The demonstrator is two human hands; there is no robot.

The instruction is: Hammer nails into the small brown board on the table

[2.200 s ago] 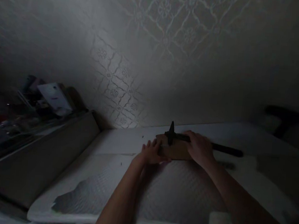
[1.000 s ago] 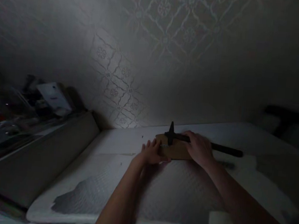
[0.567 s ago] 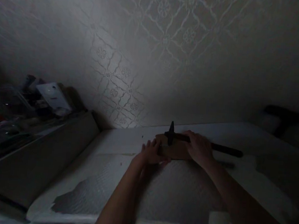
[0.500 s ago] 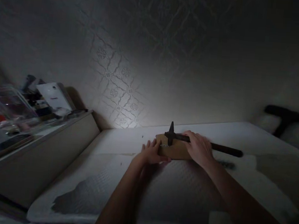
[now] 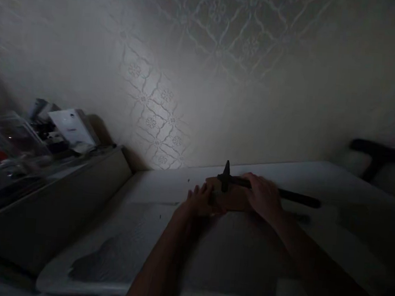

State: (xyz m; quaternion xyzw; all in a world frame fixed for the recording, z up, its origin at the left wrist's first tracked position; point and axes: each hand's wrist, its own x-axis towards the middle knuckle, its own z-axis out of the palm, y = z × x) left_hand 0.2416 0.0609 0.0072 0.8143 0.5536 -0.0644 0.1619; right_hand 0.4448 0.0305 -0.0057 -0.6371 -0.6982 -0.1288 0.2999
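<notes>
A hammer [image 5: 225, 183] with a dark head, pointed at its far end, lies level over a small brown board [image 5: 236, 202]. My right hand [image 5: 265, 197] is wrapped round its handle, which sticks out to the right past my fist. The head is just above or touching the board; I cannot tell which. My left hand [image 5: 198, 204] grips the board's left end, with the thumb along the near edge and the fingers on the far side. Between left hand and hammer head runs a row of small pale marks, perhaps nails, too dim to make out.
Both hands work over a white table [image 5: 160, 181] against a patterned wall [image 5: 196, 88]. A grey patch [image 5: 101, 259] marks its near left part. To the left, a shelf holds a white box [image 5: 71, 125] and a clear case [image 5: 14, 134]. A dark T-shaped object [image 5: 378, 157] stands at right.
The light has shifted: the table, board and hands are darker, while the wall is brighter. My hands, the hammer and the board stay in the same place.
</notes>
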